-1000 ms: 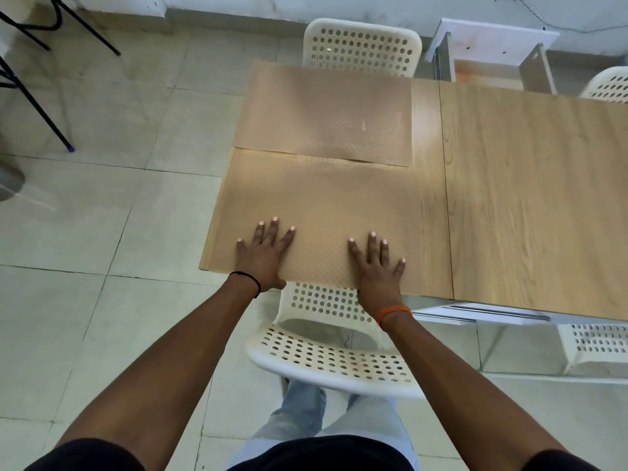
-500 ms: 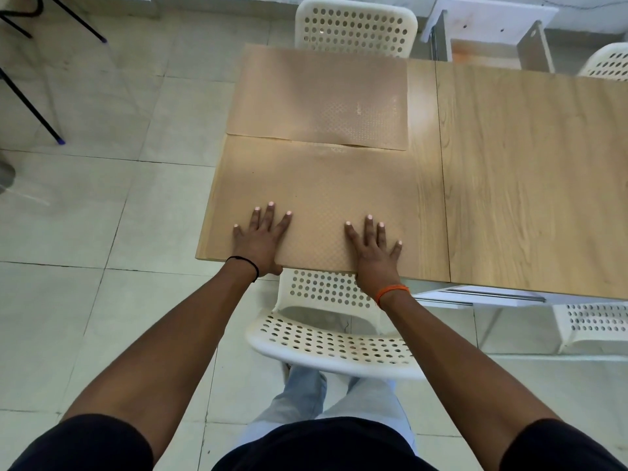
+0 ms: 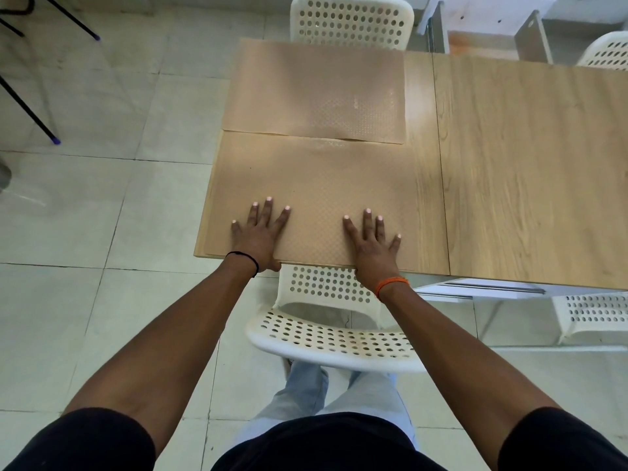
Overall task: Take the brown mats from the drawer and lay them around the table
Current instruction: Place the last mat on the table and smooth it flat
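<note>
Two brown dotted mats lie flat on the left end of the wooden table (image 3: 530,171). The far mat (image 3: 316,90) sits by the far edge. The near mat (image 3: 312,178) lies along the near edge, its far side touching the far mat. My left hand (image 3: 260,232) rests flat on the near mat's front left part, fingers spread. My right hand (image 3: 372,243) presses flat on its front right part, fingers spread too. Neither hand grips anything.
A white perforated chair (image 3: 333,321) stands between me and the table's near edge. Another white chair (image 3: 353,22) is at the far side, and a third (image 3: 591,314) at the right. An open white drawer unit (image 3: 489,25) stands behind the table. Black stand legs (image 3: 30,107) cross the tiled floor at left.
The view has shifted slightly, so the table sits a little higher in frame. Both hands stay flat on the near mat in about the same places.
</note>
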